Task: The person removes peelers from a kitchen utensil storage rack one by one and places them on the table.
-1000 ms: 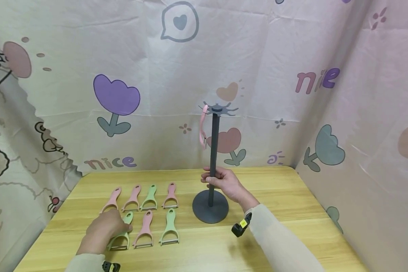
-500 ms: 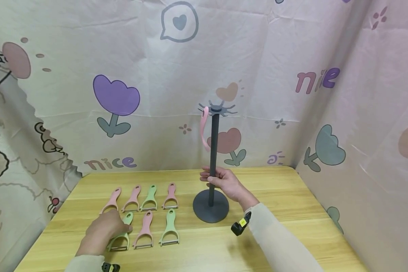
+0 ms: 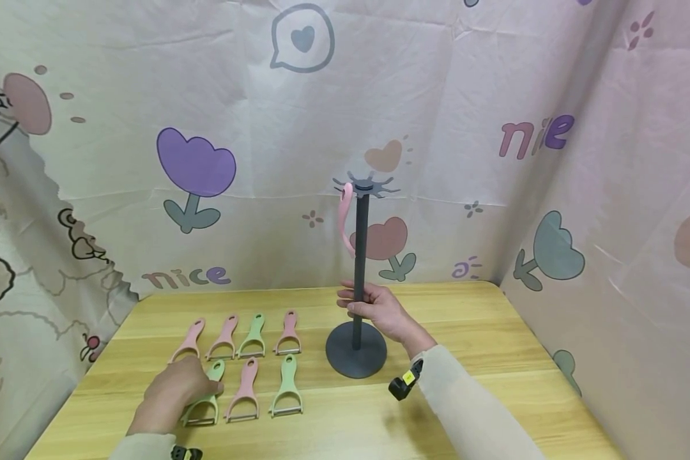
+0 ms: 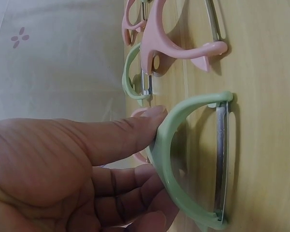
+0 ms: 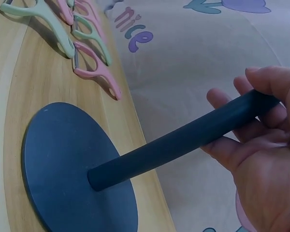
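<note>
My left hand (image 3: 179, 386) pinches the neck of a green peeler (image 4: 164, 150) at the front left; its blade end shows in the left wrist view, close to the wooden table. In the head view, my right hand (image 3: 382, 312) curls round the lower pole of a dark stand (image 3: 361, 255), fingers behind and thumb in front. The stand is upright on its round base (image 5: 63, 159). From one hook of its top (image 3: 365, 186) hangs a pink peeler (image 3: 344, 220), seen nearly edge-on.
Around the left hand lie more peelers in two rough rows: a pink peeler (image 3: 244, 390) and a green peeler (image 3: 287, 386) in front, several behind, including a pink peeler (image 3: 289, 333) nearest the base. A patterned cloth (image 3: 299, 128) hangs behind the table (image 3: 466, 332).
The stand's hooked top has turned a little, and the hanging pink peeler has swung round with it. Both hands have kept nearly the same place.
</note>
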Tool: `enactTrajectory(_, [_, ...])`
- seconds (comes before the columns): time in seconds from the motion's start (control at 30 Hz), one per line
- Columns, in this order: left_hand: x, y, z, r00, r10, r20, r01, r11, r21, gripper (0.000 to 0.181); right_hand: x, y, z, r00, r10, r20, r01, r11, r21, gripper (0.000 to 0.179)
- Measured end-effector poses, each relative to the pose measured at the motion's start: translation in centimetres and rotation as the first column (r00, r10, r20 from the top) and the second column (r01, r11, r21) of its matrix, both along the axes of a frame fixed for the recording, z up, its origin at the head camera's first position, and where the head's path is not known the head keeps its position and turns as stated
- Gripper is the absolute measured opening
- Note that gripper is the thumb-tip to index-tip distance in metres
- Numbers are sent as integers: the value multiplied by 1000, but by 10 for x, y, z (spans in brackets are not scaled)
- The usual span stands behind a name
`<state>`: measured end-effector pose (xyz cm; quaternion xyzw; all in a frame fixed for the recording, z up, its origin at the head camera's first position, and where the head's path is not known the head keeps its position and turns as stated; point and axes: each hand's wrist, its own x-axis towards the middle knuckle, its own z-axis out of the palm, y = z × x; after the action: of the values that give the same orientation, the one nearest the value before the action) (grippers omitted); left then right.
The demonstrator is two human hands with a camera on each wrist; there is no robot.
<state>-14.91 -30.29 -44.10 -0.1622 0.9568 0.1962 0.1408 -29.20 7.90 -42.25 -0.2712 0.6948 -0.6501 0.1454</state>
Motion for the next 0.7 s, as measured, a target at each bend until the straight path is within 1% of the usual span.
enactTrajectory(0.2, [1, -1, 0, 1000, 4, -3, -4, 1000, -1, 88, 0, 1, 2, 998, 59, -7, -59, 998, 5, 51])
enactTrajectory(0.5, [2, -2, -1, 1000, 1, -10, -1, 1000, 4, 85, -1, 2, 2, 998, 63, -1, -63, 998, 9, 50])
enactTrajectory(0.6, [2, -2, 0, 1000, -1, -21, 1, 1000, 0, 97, -1, 2, 1, 998, 59, -3, -59, 998, 9, 51])
enactTrajectory(0.7, [4, -1, 1, 999, 4, -32, -4, 1000, 6, 115, -1, 2, 1, 999, 53, -8, -53, 998, 16, 51])
